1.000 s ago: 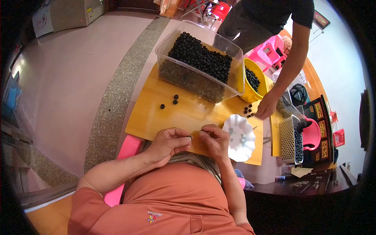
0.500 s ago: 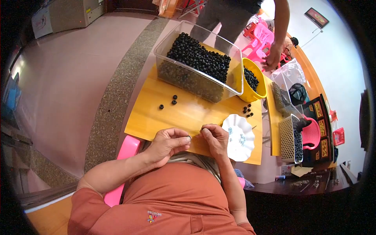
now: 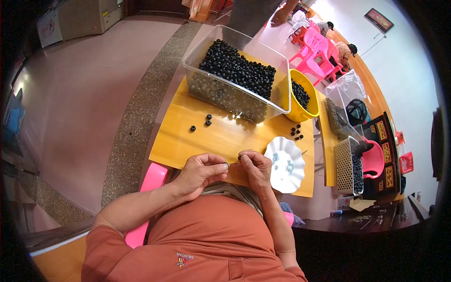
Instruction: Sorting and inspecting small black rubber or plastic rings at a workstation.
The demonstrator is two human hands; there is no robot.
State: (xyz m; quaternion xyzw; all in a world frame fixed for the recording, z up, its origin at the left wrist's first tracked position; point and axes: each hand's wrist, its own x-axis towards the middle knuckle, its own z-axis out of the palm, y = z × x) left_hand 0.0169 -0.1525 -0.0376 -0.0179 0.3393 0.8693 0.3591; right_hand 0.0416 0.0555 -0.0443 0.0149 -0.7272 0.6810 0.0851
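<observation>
Small black bead (image 3: 238, 158), pinched at the fingertips of the right hand (image 3: 253, 168), held just above the near edge of the yellow tabletop (image 3: 221, 136). Left hand (image 3: 201, 170) close beside it, thumb and forefinger pressed together on something tiny at about the same height, too small to make out; possibly a thread or a pin, cannot tell. Both hands nearly touching at the fingertips, drawn in close to the body, above an orange shirt (image 3: 206, 244).

Just right of the hands, a white scalloped dish (image 3: 284, 164) holding a scatter of small pale blue-green pieces. Farther back on the tabletop, a large clear plastic tub (image 3: 235, 77) heaped with black beads, and touching its right end a yellow bowl (image 3: 303, 96) also holding black beads. Loose on the wood: three beads (image 3: 203, 122) to the left, in front of the tub, and a small cluster (image 3: 296, 132) near the yellow bowl.

Judged from this: early in the work. One bead in hand, no finished string or pile of completed pieces visible anywhere, tub and bowl both full, so nearly all of the supply untouched.

Off to the right, a white mesh basket (image 3: 348, 165) with more dark beads, and pink plastic chairs (image 3: 315, 47) beyond the table.
</observation>
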